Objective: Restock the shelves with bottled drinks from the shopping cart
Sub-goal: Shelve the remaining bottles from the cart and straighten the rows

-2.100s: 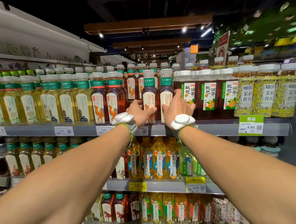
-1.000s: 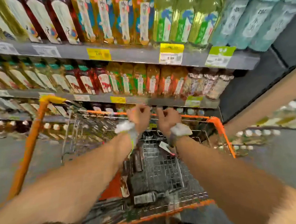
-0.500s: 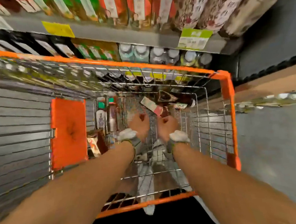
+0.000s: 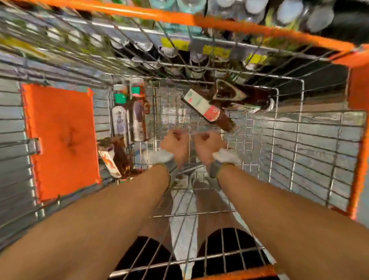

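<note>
Where right hand hangs, bottle just beyond

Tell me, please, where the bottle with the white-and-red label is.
Head view: the bottle lies on the cart floor, just beyond the right hand, beside another dark bottle.

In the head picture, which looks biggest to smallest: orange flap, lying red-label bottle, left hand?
1. orange flap
2. red-label bottle and left hand: these look alike, and the hand is nearer the camera, so unranked.
</note>
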Tool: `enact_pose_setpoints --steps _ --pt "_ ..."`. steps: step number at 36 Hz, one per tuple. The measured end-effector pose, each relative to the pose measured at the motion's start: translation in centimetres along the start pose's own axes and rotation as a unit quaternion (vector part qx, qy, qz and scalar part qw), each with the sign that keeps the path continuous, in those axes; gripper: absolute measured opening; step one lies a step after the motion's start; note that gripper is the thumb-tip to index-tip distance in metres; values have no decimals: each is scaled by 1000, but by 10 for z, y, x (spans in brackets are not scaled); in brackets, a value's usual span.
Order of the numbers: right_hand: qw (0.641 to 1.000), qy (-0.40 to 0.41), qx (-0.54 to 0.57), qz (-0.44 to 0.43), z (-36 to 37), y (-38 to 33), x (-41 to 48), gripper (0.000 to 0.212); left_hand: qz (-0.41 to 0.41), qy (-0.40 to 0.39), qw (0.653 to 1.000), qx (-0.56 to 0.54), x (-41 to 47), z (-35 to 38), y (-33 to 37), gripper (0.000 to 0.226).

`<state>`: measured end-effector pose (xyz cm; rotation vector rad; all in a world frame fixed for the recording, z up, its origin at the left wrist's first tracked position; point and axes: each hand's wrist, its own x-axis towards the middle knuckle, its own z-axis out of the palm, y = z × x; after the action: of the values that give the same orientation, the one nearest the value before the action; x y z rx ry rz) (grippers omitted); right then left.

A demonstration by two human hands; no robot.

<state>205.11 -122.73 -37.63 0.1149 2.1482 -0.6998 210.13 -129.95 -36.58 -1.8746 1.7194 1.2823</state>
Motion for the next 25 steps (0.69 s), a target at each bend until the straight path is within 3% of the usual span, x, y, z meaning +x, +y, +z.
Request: enact_pose_setpoints --steps 6,10,17,20,25 --pt "1000 -23 -4 7 37 -25 10 47 15 4 1000 -5 20 -30 -12 18" --pt "998 -54 -18 -3 57 -40 12 45 49 55 997 26 38 -46 -22 31" --pt "994 -57 -70 -54 111 -68 20 39 17 167 982 91 85 -94 -44 55" --pt "995 -69 -48 -59 131 -75 29 53 -28 147 984 91 100 -102 -41 53" --pt "993 -66 -2 -95 153 -85 50 40 -44 141 982 122 122 -99 -40 46"
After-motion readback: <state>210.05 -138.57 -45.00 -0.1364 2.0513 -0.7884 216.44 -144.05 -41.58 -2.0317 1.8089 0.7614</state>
